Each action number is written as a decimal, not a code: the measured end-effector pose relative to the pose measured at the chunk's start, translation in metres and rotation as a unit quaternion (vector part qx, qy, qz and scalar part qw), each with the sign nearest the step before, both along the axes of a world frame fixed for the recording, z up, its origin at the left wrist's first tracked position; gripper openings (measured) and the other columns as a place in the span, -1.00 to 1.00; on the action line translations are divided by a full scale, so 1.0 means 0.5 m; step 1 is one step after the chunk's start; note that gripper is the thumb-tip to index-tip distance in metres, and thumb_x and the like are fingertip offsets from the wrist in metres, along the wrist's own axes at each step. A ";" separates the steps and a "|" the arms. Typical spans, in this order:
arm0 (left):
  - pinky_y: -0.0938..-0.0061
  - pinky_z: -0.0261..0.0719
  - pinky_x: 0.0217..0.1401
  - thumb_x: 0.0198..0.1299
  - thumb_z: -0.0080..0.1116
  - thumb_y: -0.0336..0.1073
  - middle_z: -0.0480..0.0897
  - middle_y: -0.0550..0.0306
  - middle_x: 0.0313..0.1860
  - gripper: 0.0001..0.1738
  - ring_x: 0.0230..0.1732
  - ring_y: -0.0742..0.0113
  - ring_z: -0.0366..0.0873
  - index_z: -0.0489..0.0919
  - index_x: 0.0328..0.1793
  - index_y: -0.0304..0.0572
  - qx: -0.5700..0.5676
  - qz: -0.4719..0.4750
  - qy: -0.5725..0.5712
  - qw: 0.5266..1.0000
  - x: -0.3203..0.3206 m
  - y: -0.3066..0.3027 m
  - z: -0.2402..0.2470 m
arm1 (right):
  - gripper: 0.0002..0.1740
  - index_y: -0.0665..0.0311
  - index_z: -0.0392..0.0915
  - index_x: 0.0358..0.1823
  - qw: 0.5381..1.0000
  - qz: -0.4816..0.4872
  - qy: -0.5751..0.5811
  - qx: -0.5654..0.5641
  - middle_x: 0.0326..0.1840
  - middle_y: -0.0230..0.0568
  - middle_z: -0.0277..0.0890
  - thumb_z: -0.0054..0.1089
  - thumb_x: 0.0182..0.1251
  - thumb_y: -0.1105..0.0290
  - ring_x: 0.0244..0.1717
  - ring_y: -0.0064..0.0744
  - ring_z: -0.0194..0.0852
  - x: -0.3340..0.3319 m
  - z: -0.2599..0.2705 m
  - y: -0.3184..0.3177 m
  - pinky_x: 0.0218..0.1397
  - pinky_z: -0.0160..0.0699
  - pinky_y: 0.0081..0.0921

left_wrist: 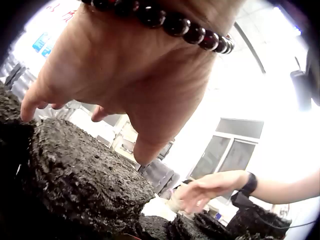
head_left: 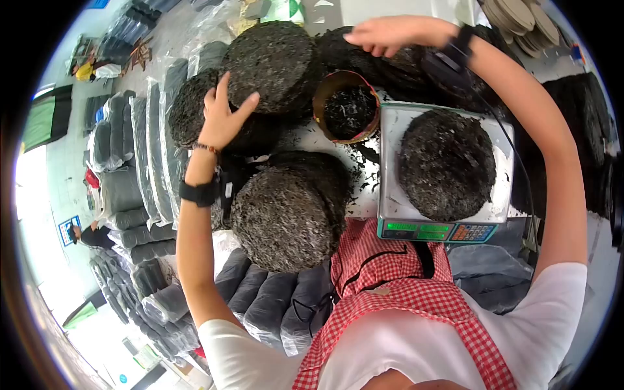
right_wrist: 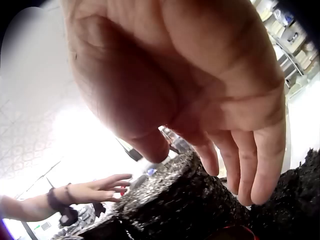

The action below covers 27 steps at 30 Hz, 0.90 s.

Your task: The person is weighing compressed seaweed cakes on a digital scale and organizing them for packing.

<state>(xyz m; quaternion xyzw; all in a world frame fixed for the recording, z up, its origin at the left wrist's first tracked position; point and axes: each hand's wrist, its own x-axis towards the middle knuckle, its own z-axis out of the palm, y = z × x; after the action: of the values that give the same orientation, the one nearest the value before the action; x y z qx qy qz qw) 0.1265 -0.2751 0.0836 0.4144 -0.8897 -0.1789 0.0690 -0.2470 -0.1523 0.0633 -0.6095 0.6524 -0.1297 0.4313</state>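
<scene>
The left hand (head_left: 224, 117) is held above the left edge of a tall stack of round dark seaweed-like cakes (head_left: 270, 65), fingers spread and holding nothing; the left wrist view shows it over the stack (left_wrist: 85, 175). Over the dark stacks at the back right hangs the right hand (head_left: 396, 32), its fingers relaxed and its palm empty in the right wrist view (right_wrist: 200, 90). One round dark cake (head_left: 445, 162) lies on the steel pan of a digital scale (head_left: 390, 195) with a lit green display.
A round tub (head_left: 318, 107) of dark scraps stands between the stacks and the scale. Another stack (head_left: 286, 218) is at the near left. Loose flakes lie beside the scale. Wrapped dark bundles (head_left: 146, 149) line the left, and a cable runs from the right wrist.
</scene>
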 end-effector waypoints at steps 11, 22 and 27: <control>0.13 0.18 0.48 0.34 0.09 -0.20 0.24 -0.23 0.46 -0.30 0.51 -0.01 0.15 0.14 0.53 -0.25 0.221 0.007 0.209 0.953 0.143 0.181 0.150 | -0.35 0.41 0.47 0.09 0.988 -0.101 -0.108 -0.051 -0.15 -0.05 0.56 -0.09 0.47 -0.14 -0.16 -0.38 0.51 -0.062 0.139 0.136 -0.18 0.50 -0.39; 0.07 0.06 0.52 0.43 -0.20 0.17 0.16 -0.42 0.48 -0.16 0.51 -0.20 0.14 0.13 0.50 -0.50 0.550 -0.339 0.063 0.761 0.171 0.561 0.169 | 0.04 0.24 0.07 0.52 0.766 -0.584 -0.239 0.123 0.52 0.08 0.04 -0.40 0.32 -0.50 0.54 -0.03 -0.03 0.029 -0.114 1.023 0.51 0.03 -0.13; 0.15 -0.24 0.60 0.30 -0.44 0.49 -0.04 -0.14 0.61 0.05 0.63 -0.03 -0.18 0.01 0.59 -0.30 0.684 -0.158 0.068 0.709 0.145 0.667 0.038 | -0.02 0.21 -0.04 0.56 0.785 -0.516 -0.335 0.065 0.62 -0.05 -0.14 -0.50 0.40 -0.42 0.61 -0.11 -0.22 0.059 -0.217 1.035 0.58 -0.15 -0.08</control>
<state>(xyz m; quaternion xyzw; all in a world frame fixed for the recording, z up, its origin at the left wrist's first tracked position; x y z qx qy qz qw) 0.1988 0.0583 0.1026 0.1880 -0.5696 -0.7741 -0.2026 -0.2173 0.3654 -0.0452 -0.0700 0.6909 -0.4863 0.5303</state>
